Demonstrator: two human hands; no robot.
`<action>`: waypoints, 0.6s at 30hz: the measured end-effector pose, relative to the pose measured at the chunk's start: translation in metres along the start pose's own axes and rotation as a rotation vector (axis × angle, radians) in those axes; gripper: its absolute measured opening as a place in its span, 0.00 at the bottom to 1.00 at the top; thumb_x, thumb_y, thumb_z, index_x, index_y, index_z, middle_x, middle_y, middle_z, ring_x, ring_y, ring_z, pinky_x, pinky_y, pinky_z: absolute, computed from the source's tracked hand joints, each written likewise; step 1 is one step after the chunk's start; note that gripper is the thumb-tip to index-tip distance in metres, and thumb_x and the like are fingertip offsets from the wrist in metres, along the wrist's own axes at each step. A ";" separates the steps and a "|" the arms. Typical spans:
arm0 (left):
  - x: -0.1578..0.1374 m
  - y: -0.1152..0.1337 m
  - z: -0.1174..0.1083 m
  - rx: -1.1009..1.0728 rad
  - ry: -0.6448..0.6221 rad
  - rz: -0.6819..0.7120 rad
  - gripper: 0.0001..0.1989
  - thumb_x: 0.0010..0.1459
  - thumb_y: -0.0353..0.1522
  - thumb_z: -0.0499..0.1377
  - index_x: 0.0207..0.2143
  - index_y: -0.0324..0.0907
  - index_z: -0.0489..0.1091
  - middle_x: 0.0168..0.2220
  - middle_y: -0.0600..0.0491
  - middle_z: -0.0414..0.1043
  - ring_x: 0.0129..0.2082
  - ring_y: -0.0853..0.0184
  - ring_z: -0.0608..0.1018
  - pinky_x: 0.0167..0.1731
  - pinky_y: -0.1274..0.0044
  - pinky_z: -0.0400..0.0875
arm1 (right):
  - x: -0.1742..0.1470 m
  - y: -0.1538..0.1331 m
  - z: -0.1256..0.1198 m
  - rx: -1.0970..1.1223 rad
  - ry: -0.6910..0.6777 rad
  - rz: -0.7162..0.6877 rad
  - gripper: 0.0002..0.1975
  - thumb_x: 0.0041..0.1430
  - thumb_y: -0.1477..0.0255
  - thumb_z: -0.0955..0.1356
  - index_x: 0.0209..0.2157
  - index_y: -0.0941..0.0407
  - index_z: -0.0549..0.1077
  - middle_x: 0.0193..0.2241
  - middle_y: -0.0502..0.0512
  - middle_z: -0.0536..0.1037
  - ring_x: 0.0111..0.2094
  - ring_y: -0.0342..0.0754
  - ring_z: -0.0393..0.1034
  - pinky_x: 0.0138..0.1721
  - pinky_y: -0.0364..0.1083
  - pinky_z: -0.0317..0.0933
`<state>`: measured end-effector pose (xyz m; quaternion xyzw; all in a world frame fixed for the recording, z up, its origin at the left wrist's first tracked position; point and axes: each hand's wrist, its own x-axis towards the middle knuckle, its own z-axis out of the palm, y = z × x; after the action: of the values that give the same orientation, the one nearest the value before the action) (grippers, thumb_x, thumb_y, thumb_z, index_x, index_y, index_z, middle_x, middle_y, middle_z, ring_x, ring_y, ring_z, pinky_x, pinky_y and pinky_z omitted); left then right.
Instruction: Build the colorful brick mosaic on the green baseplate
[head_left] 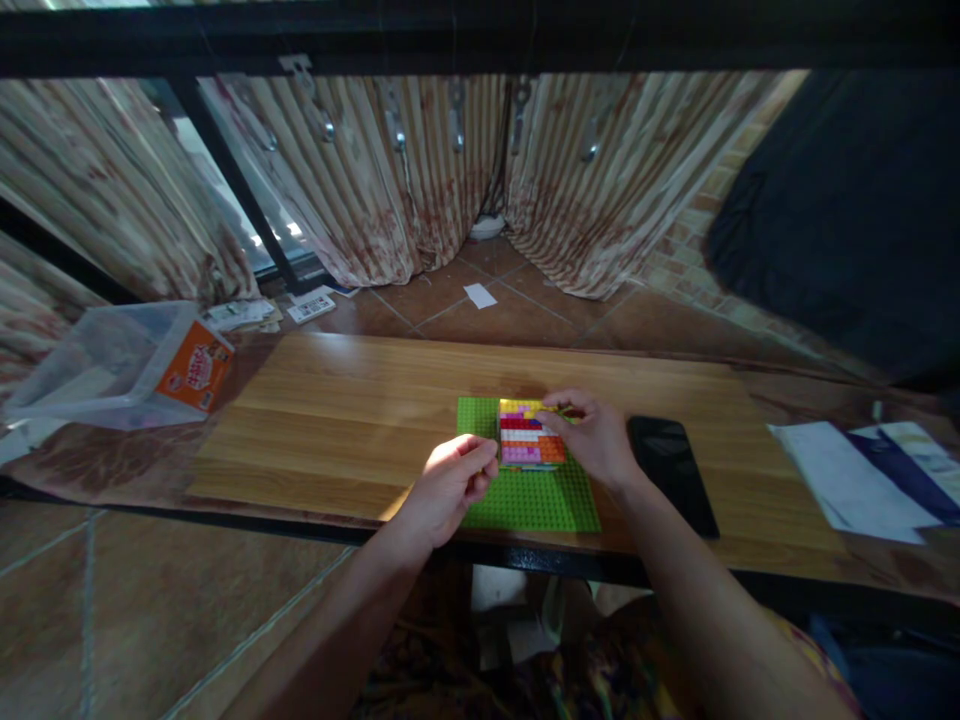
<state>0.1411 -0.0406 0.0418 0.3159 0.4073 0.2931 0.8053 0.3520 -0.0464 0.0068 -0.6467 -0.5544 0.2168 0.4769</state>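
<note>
A block-shaped build of toy bricks (525, 437), with yellow, red, white, orange and pink rows on top, stands on a green studded baseplate (517, 505). My left hand (459, 472) is closed at the build's left side, thumb against curled fingers. Whatever those fingers may hold is hidden. Over the far right corner of the build, my right hand (592, 432) has its thumb and index finger pinched close together at the yellow bricks. I cannot make out whether a small brick sits between them.
The baseplate lies on a wooden tabletop (337, 420). A black tablet-like slab (673, 475) lies to the right of it, with papers (847, 480) farther right. A clear plastic bin (112, 360) with an orange label stands at the far left. Patterned curtains (360, 190) hang beyond.
</note>
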 end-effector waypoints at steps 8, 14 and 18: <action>0.005 0.000 -0.003 -0.054 0.016 0.034 0.11 0.46 0.33 0.66 0.30 0.35 0.71 0.23 0.58 0.65 0.19 0.82 0.62 0.18 0.87 0.54 | 0.001 -0.001 0.006 0.284 0.001 0.225 0.16 0.40 0.60 0.74 0.27 0.57 0.74 0.24 0.50 0.73 0.25 0.43 0.66 0.27 0.43 0.60; 0.008 0.000 0.000 -0.151 0.024 0.021 0.10 0.51 0.32 0.62 0.35 0.33 0.73 0.27 0.52 0.69 0.23 0.78 0.69 0.23 0.86 0.61 | 0.001 0.003 0.008 0.277 -0.001 0.195 0.14 0.43 0.60 0.73 0.27 0.56 0.73 0.25 0.50 0.73 0.25 0.43 0.65 0.27 0.44 0.60; 0.008 0.001 0.002 -0.190 0.008 0.038 0.09 0.51 0.28 0.60 0.36 0.33 0.74 0.28 0.51 0.70 0.25 0.77 0.70 0.24 0.85 0.63 | -0.003 -0.004 0.005 0.142 0.055 0.020 0.11 0.49 0.62 0.71 0.31 0.54 0.75 0.34 0.53 0.75 0.36 0.48 0.70 0.38 0.49 0.64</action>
<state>0.1463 -0.0350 0.0398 0.2448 0.3749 0.3470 0.8241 0.3449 -0.0477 0.0074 -0.6227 -0.5177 0.2425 0.5343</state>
